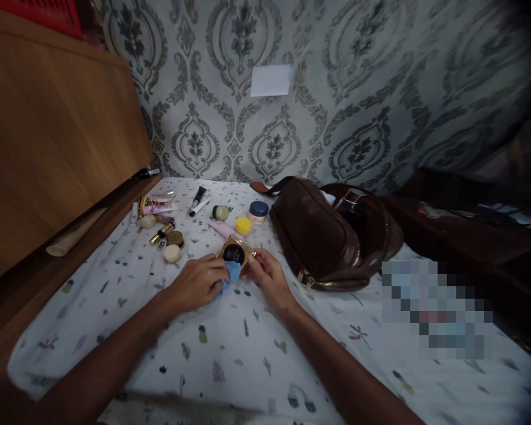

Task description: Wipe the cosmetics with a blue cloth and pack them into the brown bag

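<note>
My left hand (202,281) is closed on a light blue cloth (232,273), which lies against a tan, squarish cosmetic pack (235,252) with a round black label. My right hand (269,275) grips the right side of that pack between thumb and fingers. Just beyond the pack are a small yellow-lidded jar (243,225), a pink tube (222,229) and a blue-lidded jar (259,211). A cream-coloured round jar (172,254) sits left of the pack, beside a dark gold round container (175,238).
An open brown leather bag (318,236) stands at the right with items inside. More cosmetics (156,209) lie at the back left, near a wooden cabinet (61,130). A patterned sheet (230,360) covers the surface, up to a papered wall (194,141). One area at right is blurred out.
</note>
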Tool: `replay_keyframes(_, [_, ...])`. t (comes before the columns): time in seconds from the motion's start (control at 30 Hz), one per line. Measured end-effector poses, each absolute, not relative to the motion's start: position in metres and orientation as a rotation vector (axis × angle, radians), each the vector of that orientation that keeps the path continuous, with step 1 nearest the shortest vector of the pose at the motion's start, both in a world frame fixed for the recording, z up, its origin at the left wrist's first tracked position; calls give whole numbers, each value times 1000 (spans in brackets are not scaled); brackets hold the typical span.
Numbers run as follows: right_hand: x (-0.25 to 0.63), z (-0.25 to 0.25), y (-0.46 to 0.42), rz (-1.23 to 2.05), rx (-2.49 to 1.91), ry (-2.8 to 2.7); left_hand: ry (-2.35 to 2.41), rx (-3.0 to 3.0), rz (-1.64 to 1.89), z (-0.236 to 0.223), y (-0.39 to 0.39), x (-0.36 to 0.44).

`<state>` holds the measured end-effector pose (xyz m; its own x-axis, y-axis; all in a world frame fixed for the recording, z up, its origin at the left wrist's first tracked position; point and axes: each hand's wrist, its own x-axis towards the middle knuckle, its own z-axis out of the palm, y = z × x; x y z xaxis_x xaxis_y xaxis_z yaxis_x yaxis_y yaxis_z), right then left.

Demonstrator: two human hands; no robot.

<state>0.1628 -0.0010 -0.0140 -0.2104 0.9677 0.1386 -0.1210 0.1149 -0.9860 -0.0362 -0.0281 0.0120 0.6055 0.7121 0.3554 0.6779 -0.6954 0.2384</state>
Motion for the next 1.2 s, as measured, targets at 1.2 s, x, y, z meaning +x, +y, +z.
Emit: replay_keyframes(1.2, [158, -9, -8, 1500, -832, -1158, 919, 1876, 1082, 26, -28, -34])
